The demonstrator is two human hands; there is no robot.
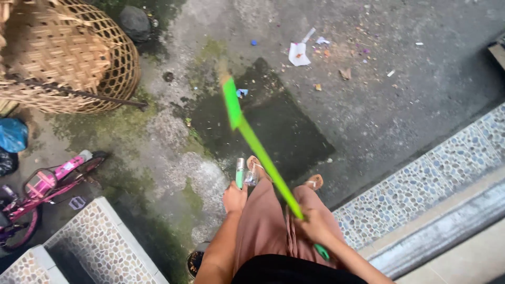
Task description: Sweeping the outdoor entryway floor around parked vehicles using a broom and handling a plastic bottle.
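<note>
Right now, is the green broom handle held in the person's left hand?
No, the right hand grips the green broom handle, while the left hand holds a smaller green-and-clear object.

White torn wrapper [299, 53] on concrete, far ahead of the right hand [314, 227], small blue scrap [241, 93] nearer, blue bag [12, 134] far left of the left hand [234, 198]

Glossy green plastic broom handle [263, 158], woven bamboo basket [68, 58], rough damp mossy concrete ground [400, 100], pebble-faced step [447, 163].

Right hand [314, 227] grips a green broom handle [263, 158]; left hand [234, 198] holds perhaps a bottle [240, 172].
</note>
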